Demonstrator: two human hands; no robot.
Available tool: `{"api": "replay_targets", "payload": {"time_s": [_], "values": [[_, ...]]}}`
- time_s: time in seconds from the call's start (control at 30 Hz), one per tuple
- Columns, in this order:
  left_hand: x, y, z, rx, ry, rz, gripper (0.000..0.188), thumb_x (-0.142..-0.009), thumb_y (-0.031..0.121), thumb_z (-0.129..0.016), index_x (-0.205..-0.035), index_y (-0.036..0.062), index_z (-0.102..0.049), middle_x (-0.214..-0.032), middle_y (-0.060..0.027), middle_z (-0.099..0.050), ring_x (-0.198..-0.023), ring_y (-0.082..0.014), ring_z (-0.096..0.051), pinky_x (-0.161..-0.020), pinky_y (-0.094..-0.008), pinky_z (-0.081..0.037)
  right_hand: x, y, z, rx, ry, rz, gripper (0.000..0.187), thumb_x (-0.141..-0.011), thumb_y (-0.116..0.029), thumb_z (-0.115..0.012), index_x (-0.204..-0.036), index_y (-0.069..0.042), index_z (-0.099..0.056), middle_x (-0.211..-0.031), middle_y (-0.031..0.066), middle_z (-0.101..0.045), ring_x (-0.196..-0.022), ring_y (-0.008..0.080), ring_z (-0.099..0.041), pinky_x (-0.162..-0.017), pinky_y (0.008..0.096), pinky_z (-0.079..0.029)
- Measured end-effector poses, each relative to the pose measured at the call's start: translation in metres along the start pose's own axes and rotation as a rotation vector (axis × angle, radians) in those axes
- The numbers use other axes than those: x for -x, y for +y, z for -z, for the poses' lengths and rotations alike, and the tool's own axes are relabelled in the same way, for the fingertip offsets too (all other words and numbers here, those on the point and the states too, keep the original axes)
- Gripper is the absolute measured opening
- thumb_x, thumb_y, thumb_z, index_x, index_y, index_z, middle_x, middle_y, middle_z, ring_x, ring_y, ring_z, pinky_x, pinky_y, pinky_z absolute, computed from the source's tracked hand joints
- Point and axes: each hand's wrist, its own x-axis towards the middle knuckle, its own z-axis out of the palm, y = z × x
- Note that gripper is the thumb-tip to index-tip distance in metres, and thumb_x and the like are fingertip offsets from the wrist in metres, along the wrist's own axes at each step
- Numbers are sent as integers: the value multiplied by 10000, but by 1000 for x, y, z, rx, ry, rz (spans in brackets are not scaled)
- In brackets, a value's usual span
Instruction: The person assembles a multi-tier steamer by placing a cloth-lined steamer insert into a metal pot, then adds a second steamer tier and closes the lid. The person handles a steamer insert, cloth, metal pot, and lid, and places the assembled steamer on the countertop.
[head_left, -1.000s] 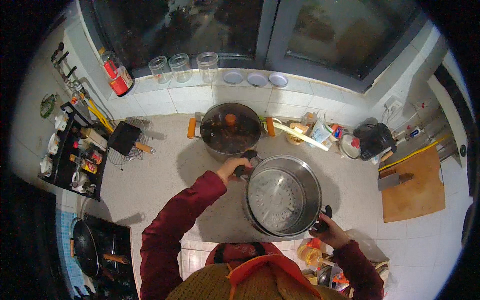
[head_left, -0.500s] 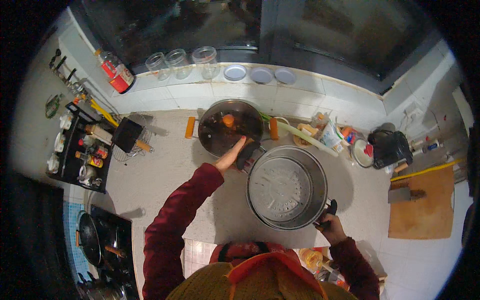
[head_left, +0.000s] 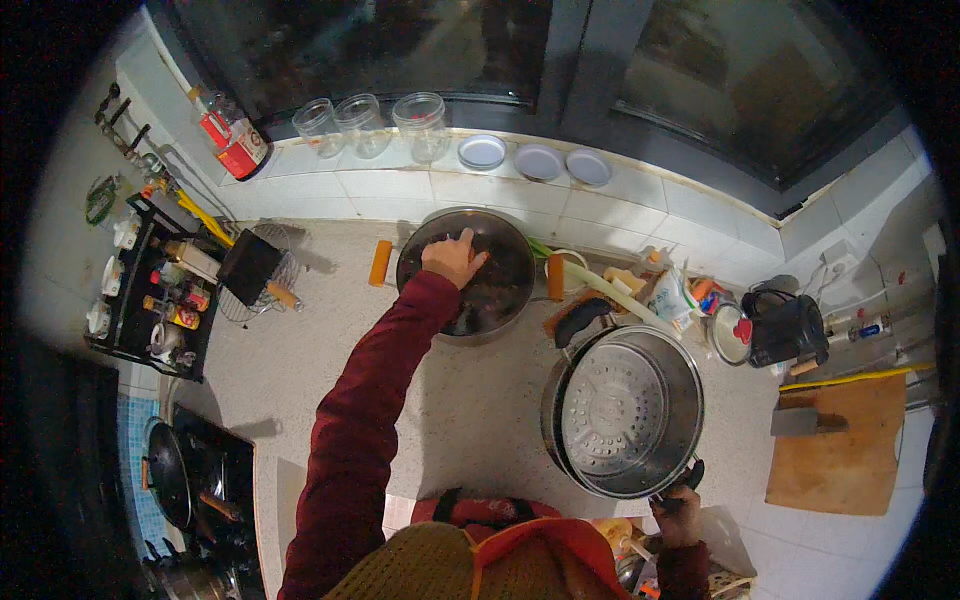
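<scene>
My left hand [head_left: 455,262] is on top of a wide pot's dark glass lid [head_left: 490,300], its fingers closed round the lid's knob, which the hand hides. The lid lies on the pot, whose orange side handles [head_left: 380,262] stick out left and right. To the right is a metal steamer pot [head_left: 690,385] with a perforated bottom; a second rim shows along its left side. My right hand [head_left: 680,510] grips this pot's near black handle [head_left: 690,475]. Its other black handle [head_left: 582,322] points toward the window, with no hand on it.
Glass jars [head_left: 420,128] and white lids [head_left: 540,161] line the sill. A leek [head_left: 625,298], packets and a black kettle [head_left: 790,332] stand along the back right. A cutting board [head_left: 840,440] with a cleaver [head_left: 805,421] hangs right. A spice rack [head_left: 165,290] and stove [head_left: 215,480] are left.
The steamer pot has moved right and nearer to me, with my right hand still on its handle. My left hand has left its far handle and gone to the glass lid's knob.
</scene>
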Motion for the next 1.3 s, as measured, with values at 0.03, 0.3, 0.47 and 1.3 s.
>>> {"api": "replay_targets", "payload": {"time_s": [0.03, 0.3, 0.47, 1.3], "values": [[-1, -1, -6, -4, 17, 3, 457, -813, 466, -542, -1064, 85, -509, -747, -145, -636, -666, -318, -627, -608, -446, -498, 5, -2, 0, 5, 1, 6, 273, -641, -68, -555, -909, -110, -531, -804, -6, -557, -733, 136, -513, -602, 271, -427], [10, -31, 40, 196, 265, -2, 380, -781, 388, -568, -1038, 109, -575, -757, -178, -638, -710, -358, -625, -634, -448, -495, 23, -8, 1, -43, 124, 140, 241, -652, -125, -564, -885, -84, -519, -773, 11, -548, -655, 164, -536, -502, 245, -437], [83, -79, 121, 548, 544, 33, 262, -818, 285, -602, -953, 60, -594, -740, -161, -619, -680, -260, -609, -643, -344, -471, 9, -34, -20, -35, -54, 184, 273, -663, -107, -561, -933, -90, -525, -922, 19, -565, -857, 165, -538, -766, 309, -464], [328, -177, 97, 803, 731, 704, 182, -880, 163, -533, -779, 21, -481, -712, 19, -451, -667, -63, -381, -600, -206, -344, -243, -13, -279, 345, -607, -168, 142, -701, -65, -539, -841, -62, -513, -804, 38, -522, -762, 183, -507, -747, 310, -450]]}}
